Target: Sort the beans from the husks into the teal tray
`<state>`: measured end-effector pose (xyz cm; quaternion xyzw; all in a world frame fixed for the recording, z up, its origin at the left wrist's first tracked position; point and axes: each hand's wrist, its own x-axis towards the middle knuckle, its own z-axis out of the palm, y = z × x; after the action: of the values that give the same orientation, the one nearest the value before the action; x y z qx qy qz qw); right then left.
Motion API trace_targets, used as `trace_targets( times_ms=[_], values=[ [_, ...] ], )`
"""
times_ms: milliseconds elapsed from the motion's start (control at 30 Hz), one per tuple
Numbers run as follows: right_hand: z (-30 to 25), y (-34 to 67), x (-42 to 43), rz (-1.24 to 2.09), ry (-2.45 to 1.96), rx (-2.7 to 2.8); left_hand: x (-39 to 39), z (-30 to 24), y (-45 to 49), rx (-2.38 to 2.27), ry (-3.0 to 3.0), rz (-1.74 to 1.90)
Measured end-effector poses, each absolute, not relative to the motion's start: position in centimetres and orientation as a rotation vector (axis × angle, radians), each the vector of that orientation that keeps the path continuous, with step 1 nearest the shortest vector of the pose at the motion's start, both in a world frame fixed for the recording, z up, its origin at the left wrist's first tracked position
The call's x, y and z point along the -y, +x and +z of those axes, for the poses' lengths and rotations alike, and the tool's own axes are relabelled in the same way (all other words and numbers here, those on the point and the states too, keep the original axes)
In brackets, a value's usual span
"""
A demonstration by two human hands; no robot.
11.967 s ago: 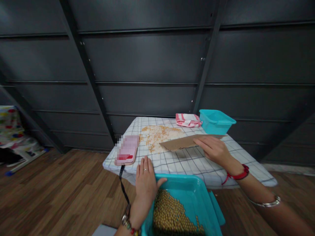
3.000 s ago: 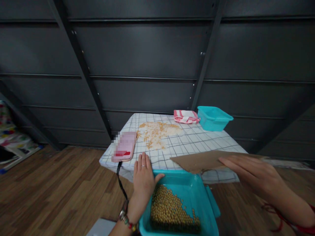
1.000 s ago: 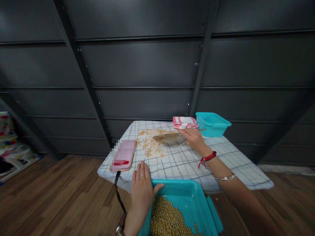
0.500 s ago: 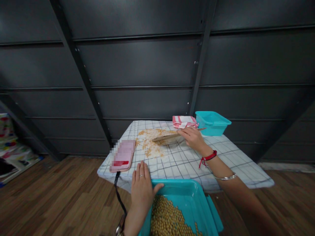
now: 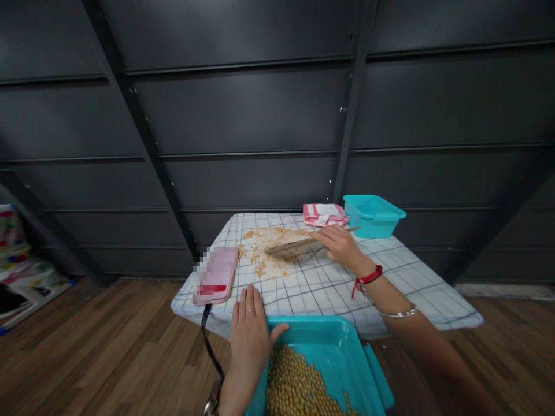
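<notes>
My right hand point(image 5: 340, 245) grips a brown cardboard sheet point(image 5: 291, 247), held nearly edge-on over the far part of a small table with a white checked cloth point(image 5: 329, 286). The sheet's lower edge meets a scattered pile of yellowish beans point(image 5: 265, 252). At the table's near edge, my left hand point(image 5: 252, 332) lies fingers flat on the rim of a teal tub point(image 5: 333, 338), thumb hooked inside. That tub holds a heap of beans point(image 5: 299, 384).
A pink phone point(image 5: 215, 275) with a black strap lies at the table's left corner. A folded pink-and-white cloth point(image 5: 325, 214) and a second teal tub point(image 5: 373, 215) sit at the far edge. Dark metal panels rise behind; wooden floor surrounds the table.
Three seconds ago the cardboard was at the near tub; my right hand carried it to the far bean pile and now drags it slightly nearer. My left hand has stayed put.
</notes>
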<state>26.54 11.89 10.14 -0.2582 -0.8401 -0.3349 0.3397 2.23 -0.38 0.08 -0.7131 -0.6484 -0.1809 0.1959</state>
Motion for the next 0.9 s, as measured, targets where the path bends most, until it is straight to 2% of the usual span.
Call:
trace_targets(
  times_ms=[533,900],
  values=[
    [10.5,26.6,-8.7,-0.778,-0.633,2.250,0.3,0.1,0.9,1.792,-2.045,-0.489],
    [9.3,28.0,-9.5,-0.862,-0.658,2.133,0.2,-0.2,0.6,1.789,-2.029,-0.529]
  ],
)
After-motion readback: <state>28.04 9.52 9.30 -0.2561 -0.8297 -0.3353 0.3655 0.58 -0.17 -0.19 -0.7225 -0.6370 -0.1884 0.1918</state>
